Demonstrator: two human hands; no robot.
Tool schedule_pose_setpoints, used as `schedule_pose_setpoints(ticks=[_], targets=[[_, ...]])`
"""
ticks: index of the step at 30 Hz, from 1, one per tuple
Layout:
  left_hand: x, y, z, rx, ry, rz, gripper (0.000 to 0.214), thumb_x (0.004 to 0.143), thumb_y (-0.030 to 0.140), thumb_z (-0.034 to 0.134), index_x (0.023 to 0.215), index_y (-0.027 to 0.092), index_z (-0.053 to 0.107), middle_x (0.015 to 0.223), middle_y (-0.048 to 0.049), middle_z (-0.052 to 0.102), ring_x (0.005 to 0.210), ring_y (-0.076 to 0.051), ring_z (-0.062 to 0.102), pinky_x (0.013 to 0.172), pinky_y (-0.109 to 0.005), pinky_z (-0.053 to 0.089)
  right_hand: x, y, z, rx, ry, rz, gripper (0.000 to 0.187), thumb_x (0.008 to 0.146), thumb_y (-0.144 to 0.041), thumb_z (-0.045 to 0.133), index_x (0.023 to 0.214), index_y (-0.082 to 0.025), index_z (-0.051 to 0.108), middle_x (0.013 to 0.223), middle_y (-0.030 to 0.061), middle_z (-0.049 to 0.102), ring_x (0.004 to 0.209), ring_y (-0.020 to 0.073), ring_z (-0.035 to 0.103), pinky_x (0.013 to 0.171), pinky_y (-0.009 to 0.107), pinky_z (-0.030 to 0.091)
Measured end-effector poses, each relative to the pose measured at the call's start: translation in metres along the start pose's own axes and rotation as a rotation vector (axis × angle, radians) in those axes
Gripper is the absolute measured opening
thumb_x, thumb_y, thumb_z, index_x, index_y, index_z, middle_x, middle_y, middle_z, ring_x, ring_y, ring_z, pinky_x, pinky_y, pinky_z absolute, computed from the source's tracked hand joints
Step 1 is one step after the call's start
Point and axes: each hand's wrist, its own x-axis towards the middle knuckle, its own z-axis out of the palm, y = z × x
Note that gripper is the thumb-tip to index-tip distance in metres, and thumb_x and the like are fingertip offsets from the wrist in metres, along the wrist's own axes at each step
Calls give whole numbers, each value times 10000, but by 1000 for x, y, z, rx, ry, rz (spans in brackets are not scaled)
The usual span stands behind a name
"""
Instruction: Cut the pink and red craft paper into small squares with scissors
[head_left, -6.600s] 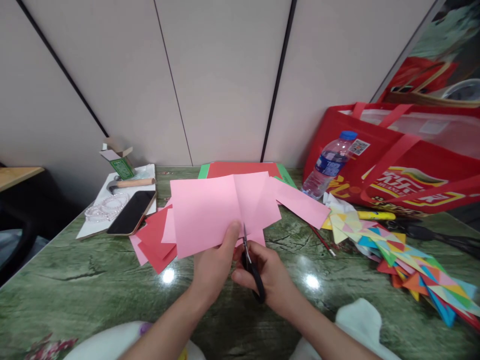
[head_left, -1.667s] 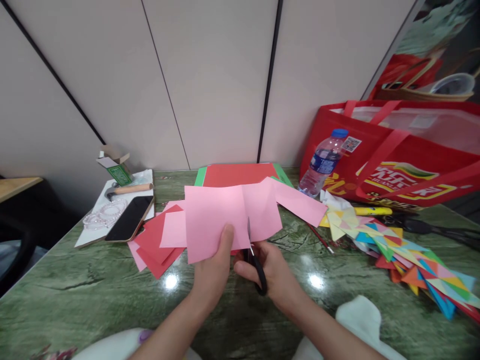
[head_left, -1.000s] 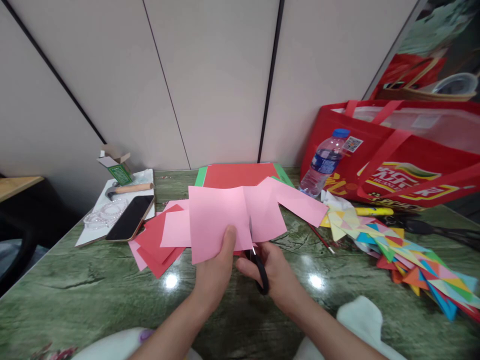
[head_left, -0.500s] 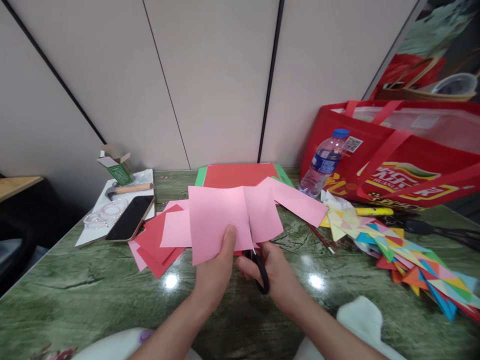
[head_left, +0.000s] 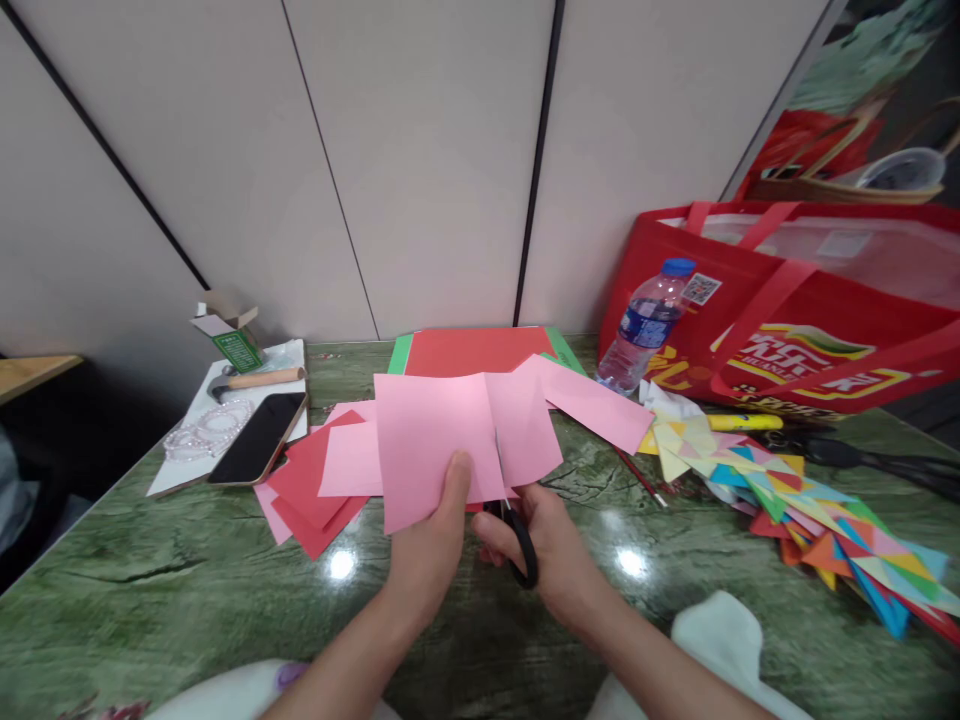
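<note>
My left hand (head_left: 431, 545) pinches the lower edge of a pink paper sheet (head_left: 435, 435), thumb on top, holding it up over the green marble table (head_left: 150, 590). My right hand (head_left: 551, 550) grips black-handled scissors (head_left: 517, 535), whose blades run up into a slit in the sheet just right of my thumb. The right-hand flap of the sheet hangs beside the blades.
Loose red and pink paper pieces (head_left: 315, 485) lie left of the sheet. A red and green paper stack (head_left: 480, 350) sits behind. A phone (head_left: 259, 450), hammer (head_left: 255, 380) and small box (head_left: 229, 335) lie left. A water bottle (head_left: 645, 325), red bag (head_left: 810, 310) and colourful folded paper (head_left: 810, 510) are right.
The scissors have worked a little further up the slit in the pink sheet. Both hands stay in nearly the same place, and the view has shifted slightly.
</note>
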Motion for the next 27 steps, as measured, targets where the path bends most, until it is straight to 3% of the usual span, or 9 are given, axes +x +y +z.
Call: schedule_pose_setpoints(ticks=[12, 19, 27], targets=[[0, -2, -1, 17, -29, 15, 261, 740, 447, 512, 773, 197, 581, 720, -34, 641, 716, -198, 602, 685, -296, 463, 0, -1, 0, -7, -5, -27, 285, 611, -338, 676, 774, -164, 519, 495, -79, 464, 402, 78, 400, 418, 223, 403], [1, -1, -1, 24, -22, 40, 279, 745, 425, 518, 872, 184, 581, 860, -59, 656, 836, -210, 597, 759, -300, 450, 0, -2, 1, -35, -3, -20, 266, 625, -333, 661, 766, -159, 516, 466, -85, 442, 381, 73, 384, 402, 220, 386], [2, -4, -1, 2, -19, 58, 270, 730, 447, 533, 776, 189, 593, 768, -31, 654, 765, -197, 601, 724, -285, 454, 1, 3, -4, -72, -68, -65, 216, 687, -345, 614, 728, -157, 515, 382, -90, 422, 347, 78, 386, 401, 217, 374]])
